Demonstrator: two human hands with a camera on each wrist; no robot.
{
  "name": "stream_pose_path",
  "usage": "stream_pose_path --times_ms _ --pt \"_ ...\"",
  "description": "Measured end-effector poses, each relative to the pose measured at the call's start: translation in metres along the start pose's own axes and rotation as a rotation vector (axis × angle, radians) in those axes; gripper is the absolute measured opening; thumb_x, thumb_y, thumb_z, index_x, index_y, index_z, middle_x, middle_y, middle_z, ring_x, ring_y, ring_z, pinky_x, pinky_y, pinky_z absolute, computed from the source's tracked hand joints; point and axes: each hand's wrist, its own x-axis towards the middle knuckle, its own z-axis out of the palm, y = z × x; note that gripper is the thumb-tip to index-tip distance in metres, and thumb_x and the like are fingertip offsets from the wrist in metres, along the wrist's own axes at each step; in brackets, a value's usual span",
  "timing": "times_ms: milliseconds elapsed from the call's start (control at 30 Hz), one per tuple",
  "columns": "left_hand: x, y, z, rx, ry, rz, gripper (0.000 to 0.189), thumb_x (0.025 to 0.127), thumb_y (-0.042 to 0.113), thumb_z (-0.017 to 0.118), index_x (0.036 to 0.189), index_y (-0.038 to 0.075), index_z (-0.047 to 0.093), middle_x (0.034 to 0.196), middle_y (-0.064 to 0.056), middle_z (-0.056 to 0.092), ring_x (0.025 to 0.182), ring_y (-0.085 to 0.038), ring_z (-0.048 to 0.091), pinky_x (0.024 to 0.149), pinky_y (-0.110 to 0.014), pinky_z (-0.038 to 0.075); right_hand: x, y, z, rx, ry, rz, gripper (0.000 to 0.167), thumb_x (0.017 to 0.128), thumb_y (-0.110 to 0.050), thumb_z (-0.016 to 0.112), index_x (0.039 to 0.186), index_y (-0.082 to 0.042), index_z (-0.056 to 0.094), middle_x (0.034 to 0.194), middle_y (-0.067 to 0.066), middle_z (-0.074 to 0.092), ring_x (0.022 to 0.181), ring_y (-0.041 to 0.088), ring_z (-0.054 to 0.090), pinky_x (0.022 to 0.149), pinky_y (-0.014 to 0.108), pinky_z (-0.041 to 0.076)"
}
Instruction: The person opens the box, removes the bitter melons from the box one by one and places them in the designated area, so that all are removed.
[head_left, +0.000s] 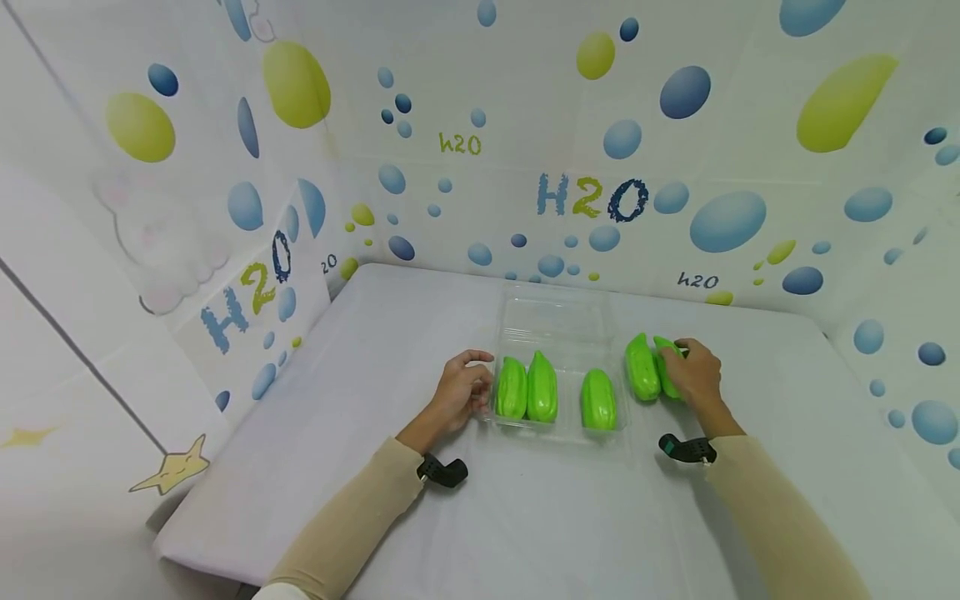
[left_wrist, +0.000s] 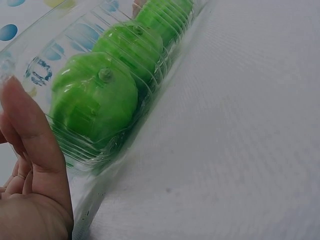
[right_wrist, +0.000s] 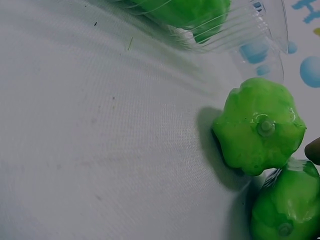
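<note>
A clear plastic clamshell box [head_left: 562, 392] lies with its lid raised toward the back. Inside are three green, ridged, gourd-shaped toy fruits: two side by side at the left [head_left: 512, 389] and one at the right [head_left: 598, 400]. My left hand [head_left: 459, 387] is beside the box's left end, fingers loosely bent; in the left wrist view a straight finger [left_wrist: 35, 125] stands close by the clear wall. Right of the box, my right hand [head_left: 693, 375] holds a green toy fruit [head_left: 665, 367] between thumb and fingers. Another green toy fruit [head_left: 642, 368] lies just left of it.
A white cloth covers the table [head_left: 525, 517]. Behind it and at the sides hang white sheets [head_left: 525, 75] printed with blue and yellow-green spots and H2O lettering. The raised box lid [head_left: 555, 317] stretches toward the back sheet.
</note>
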Motion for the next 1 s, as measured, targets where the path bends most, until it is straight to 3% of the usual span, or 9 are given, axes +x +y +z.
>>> stream_pose_path --times_ms 733,1000 --pt "-0.0023 0.0011 -0.0005 0.011 -0.015 0.010 0.043 0.084 0.000 0.052 0.128 -0.001 0.051 0.060 -0.001 0.047 0.043 -0.010 0.041 0.038 -0.023 0.043 -0.0067 0.0006 -0.0040 -0.020 0.047 -0.013 0.063 0.100 -0.040 0.041 0.138 0.009 0.052 0.124 0.031 0.060 0.110 0.045 0.057 0.091 0.058 0.047" --pt "-0.0013 0.0019 0.0005 0.011 -0.016 0.010 0.041 0.084 0.000 0.051 0.125 0.001 0.052 0.059 -0.001 0.047 0.043 -0.009 0.041 0.038 -0.023 0.043 -0.0095 -0.0016 -0.0054 -0.040 0.115 -0.038 0.062 0.100 -0.039 0.043 0.140 0.009 0.050 0.130 0.031 0.055 0.119 0.048 0.051 0.097 0.061 0.043"
